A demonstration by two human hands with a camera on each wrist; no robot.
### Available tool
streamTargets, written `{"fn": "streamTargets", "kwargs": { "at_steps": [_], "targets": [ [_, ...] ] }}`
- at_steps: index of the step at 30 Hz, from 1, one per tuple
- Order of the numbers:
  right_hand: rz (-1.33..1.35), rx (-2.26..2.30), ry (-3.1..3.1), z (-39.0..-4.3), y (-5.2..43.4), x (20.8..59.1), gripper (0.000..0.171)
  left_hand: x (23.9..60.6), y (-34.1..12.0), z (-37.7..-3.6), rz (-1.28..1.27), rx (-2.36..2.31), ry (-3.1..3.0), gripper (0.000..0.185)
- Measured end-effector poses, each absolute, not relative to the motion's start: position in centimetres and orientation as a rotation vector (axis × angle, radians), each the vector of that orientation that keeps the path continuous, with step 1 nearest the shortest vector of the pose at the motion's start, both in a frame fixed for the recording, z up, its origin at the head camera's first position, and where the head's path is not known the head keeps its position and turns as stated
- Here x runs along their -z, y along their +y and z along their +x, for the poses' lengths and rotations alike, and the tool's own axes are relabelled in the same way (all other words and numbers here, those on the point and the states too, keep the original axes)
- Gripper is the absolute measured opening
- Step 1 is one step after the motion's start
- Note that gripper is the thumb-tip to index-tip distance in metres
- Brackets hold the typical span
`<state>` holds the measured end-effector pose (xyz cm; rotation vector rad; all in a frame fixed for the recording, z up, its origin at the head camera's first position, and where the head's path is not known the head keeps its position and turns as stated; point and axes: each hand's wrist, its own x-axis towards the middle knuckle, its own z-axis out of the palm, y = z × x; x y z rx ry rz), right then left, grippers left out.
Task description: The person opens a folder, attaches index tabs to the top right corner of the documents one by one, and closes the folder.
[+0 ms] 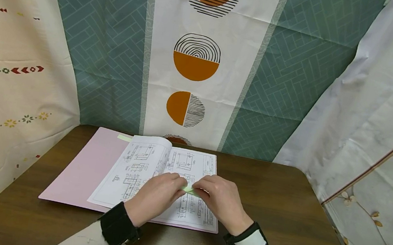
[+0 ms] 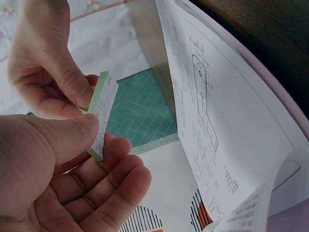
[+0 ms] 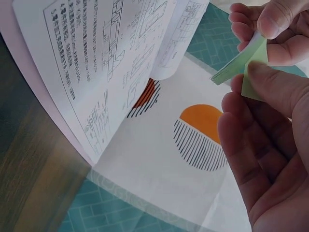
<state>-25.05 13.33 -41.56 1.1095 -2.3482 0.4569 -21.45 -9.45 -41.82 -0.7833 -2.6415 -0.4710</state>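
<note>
Over the right page of an open booklet of technical drawings (image 1: pixel 138 164), both hands meet at a small pad of green sticky notes (image 2: pixel 100 116). My left hand (image 1: pixel 159 192) grips the pad between thumb and fingers. From the other side, my right hand (image 1: pixel 221 200) pinches a green sheet (image 3: pixel 252 87) of the pad. In the right wrist view this sheet bends away from the stack of the pad. White printed backing shows on one face of the pad in the left wrist view.
The booklet lies in a pink folder (image 1: pixel 82 165) on a dark wooden table (image 1: pixel 265 197). A pale green sticky strip (image 1: pixel 124 138) is on the folder near its top edge. Patterned cloths (image 1: pixel 197 114) hang behind the table and at both sides.
</note>
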Motion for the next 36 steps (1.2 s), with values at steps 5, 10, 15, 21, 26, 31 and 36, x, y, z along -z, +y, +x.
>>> {"fn": "streamTargets", "kwargs": {
  "at_steps": [5, 10, 15, 21, 26, 31, 36],
  "targets": [
    [1.097, -0.442, -2.349, -25.01, 13.35, 41.48, 0.022, 41.88, -9.45, -21.43, -0.798, 0.464, -2.638, 0.013],
    [1.082, -0.430, -2.355, -24.98, 13.34, 41.37, 0.023, 41.89, -9.46, -21.31, -0.812, 0.474, -2.645, 0.017],
    [1.061, -0.415, -2.355, -24.93, 13.34, 41.33, 0.021, 42.01, -9.42, -21.24, -0.824, 0.464, -2.644, 0.018],
    [1.033, -0.424, -2.353, -24.96, 13.41, 41.35, 0.021, 42.19, -9.32, -21.28, -0.842, 0.420, -2.643, 0.019],
    [1.047, -0.434, -2.351, -24.90, 13.40, 41.31, 0.021, 42.22, -9.37, -21.35, -0.835, 0.423, -2.662, 0.019],
    [1.044, -0.448, -2.353, -24.82, 13.55, 41.12, 0.020, 42.33, -9.48, -21.49, -0.810, 0.419, -2.682, 0.017],
    [1.046, -0.452, -2.361, -24.93, 13.63, 41.00, 0.020, 42.38, -9.69, -21.50, -0.795, 0.417, -2.651, 0.016]
  ]
}}
